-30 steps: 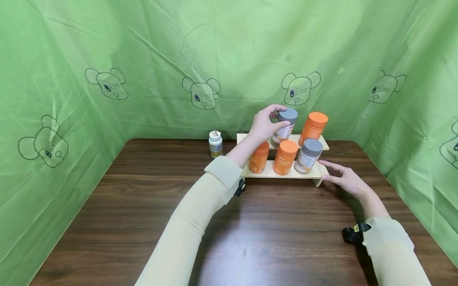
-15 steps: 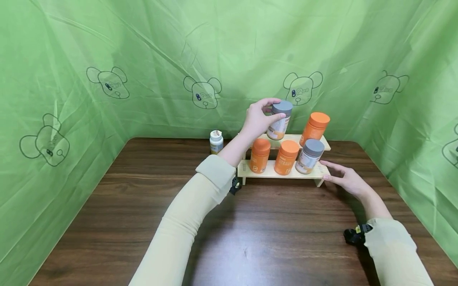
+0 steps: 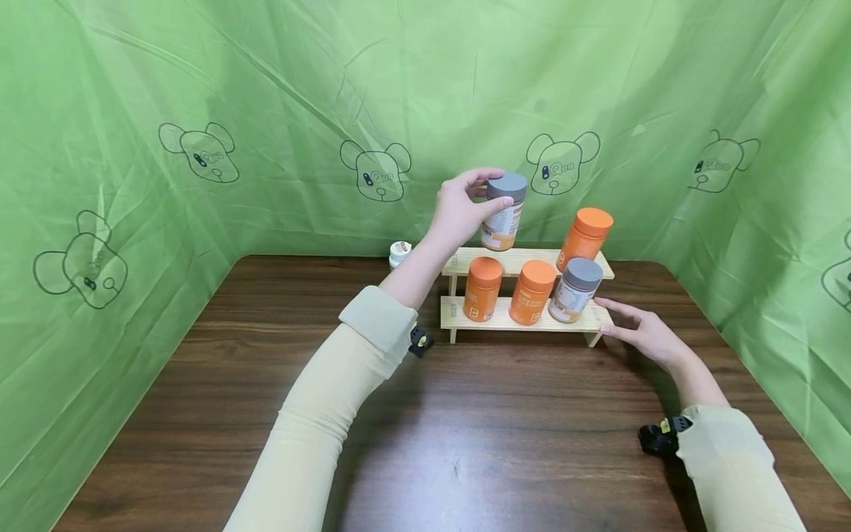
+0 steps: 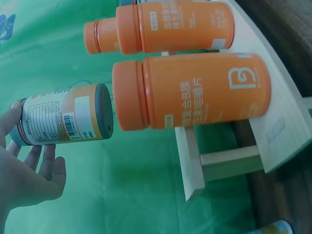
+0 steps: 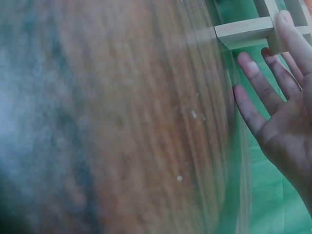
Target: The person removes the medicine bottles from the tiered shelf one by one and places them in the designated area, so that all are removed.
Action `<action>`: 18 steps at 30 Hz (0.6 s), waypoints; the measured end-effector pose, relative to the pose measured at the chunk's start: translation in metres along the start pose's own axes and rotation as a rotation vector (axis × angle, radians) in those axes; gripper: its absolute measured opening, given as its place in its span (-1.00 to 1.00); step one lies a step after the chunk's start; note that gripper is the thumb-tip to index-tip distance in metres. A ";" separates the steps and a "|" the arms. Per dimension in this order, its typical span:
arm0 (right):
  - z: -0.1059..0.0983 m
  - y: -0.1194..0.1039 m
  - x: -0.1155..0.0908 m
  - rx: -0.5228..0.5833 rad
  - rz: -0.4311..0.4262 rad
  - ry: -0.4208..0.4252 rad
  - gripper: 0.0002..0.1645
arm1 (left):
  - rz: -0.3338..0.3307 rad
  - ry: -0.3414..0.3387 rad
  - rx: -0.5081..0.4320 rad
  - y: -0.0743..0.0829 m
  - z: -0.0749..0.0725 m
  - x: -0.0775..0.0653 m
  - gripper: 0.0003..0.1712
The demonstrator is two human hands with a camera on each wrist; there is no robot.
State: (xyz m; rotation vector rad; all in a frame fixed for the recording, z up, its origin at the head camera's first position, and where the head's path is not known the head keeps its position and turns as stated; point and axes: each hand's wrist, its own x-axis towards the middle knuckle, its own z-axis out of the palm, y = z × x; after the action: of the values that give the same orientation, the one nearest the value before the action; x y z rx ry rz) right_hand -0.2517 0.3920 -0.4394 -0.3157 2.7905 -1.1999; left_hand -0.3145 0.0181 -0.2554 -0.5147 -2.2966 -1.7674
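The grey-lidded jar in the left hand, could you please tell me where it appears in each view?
Head: the grey-lidded jar is right of centre and above mid-height, in the left hand.
Left wrist: at the left, lying sideways in the picture, base toward the right.
Right wrist: not in it.
Shared landmark: the wooden rack, in all three views, top right in the right wrist one.

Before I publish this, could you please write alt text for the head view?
A left hand holds a grey-lidded jar above the upper tier of a wooden rack, the right hand at the rack's right end. Two orange jars and another grey-lidded jar stand on the lower tier, one orange jar on the upper.
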 end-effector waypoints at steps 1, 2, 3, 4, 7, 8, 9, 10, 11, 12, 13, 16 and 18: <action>0.000 0.000 0.000 0.001 0.002 0.004 -0.27 | 0.005 0.001 0.006 0.001 -0.002 -0.001 -0.47; 0.000 -0.001 0.000 0.002 0.002 0.004 -0.27 | 0.009 0.002 0.013 0.001 -0.005 -0.002 -0.47; 0.000 -0.001 0.000 0.006 0.005 0.007 -0.28 | 0.010 0.004 0.018 0.001 -0.007 -0.003 -0.47; 0.000 -0.001 -0.001 0.007 0.005 0.007 -0.28 | 0.012 0.006 0.022 0.002 -0.010 -0.003 -0.47; 0.000 -0.001 -0.001 0.009 0.005 0.008 -0.28 | 0.017 0.013 0.021 0.003 -0.018 -0.005 -0.47; 0.000 -0.001 -0.001 0.010 0.004 0.007 -0.28 | 0.018 0.016 0.017 0.003 -0.021 -0.006 -0.46; 0.000 -0.001 -0.001 0.013 0.006 0.010 -0.29 | 0.021 0.019 0.015 0.004 -0.024 -0.006 -0.46; 0.000 -0.001 -0.001 0.013 0.005 0.011 -0.29 | 0.021 0.022 0.010 0.005 -0.028 -0.007 -0.47; 0.000 -0.001 0.000 0.013 0.004 0.011 -0.30 | 0.022 0.022 -0.001 0.005 -0.031 -0.007 -0.47; 0.000 -0.001 -0.001 0.005 -0.005 0.009 -0.30 | 0.022 0.022 -0.008 0.005 -0.035 -0.008 -0.47; 0.001 -0.002 -0.001 0.000 -0.011 0.011 -0.30 | 0.023 0.022 -0.016 0.005 -0.038 -0.008 -0.47; 0.001 -0.002 -0.001 -0.024 -0.026 0.006 -0.30 | 0.017 0.019 -0.028 0.006 -0.049 -0.010 -0.47; 0.000 -0.003 -0.001 -0.028 -0.047 -0.001 -0.29 | 0.017 0.015 -0.022 0.007 -0.057 -0.012 -0.47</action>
State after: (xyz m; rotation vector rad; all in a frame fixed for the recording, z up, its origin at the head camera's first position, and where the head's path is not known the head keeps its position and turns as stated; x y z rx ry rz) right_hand -0.2501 0.3902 -0.4376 -0.3862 2.8166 -1.1700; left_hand -0.3039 -0.0372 -0.2382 -0.5222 -2.2581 -1.7849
